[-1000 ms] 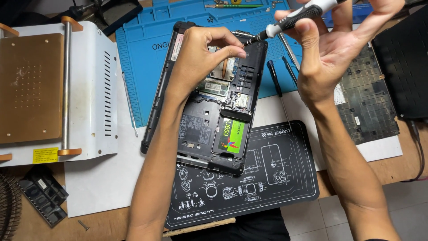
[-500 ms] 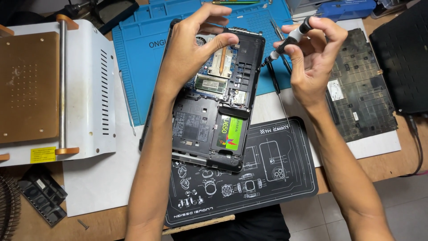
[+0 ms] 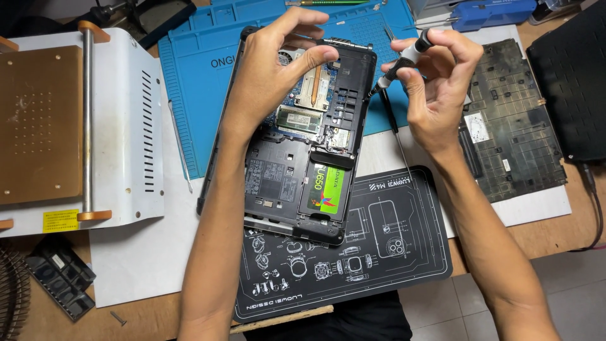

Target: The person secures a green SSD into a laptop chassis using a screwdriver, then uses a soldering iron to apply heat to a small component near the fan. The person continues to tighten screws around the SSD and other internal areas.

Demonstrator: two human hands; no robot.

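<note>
An opened black laptop [image 3: 284, 177] lies bottom-up on the bench, its circuit board, copper heat pipe and a green-labelled drive [image 3: 326, 189] exposed. My left hand [image 3: 278, 63] rests on the laptop's far end, fingers curled over the board near the heat pipe. My right hand [image 3: 442, 82] holds a small silver-and-black screwdriver [image 3: 404, 60] at the laptop's far right edge, tip pointing down at the case rim.
The removed black bottom cover [image 3: 511, 126] lies to the right. A blue work mat [image 3: 196, 95] and a black printed mat [image 3: 379, 252] lie under the laptop. A white machine with a brown plate [image 3: 69, 126] stands left. Thin tools [image 3: 180, 148] lie nearby. A loose screw [image 3: 118, 318] sits near the front edge.
My right hand has come down and left with the screwdriver, from above the bench to the laptop's right rim. My left hand has stayed on the laptop's far end.
</note>
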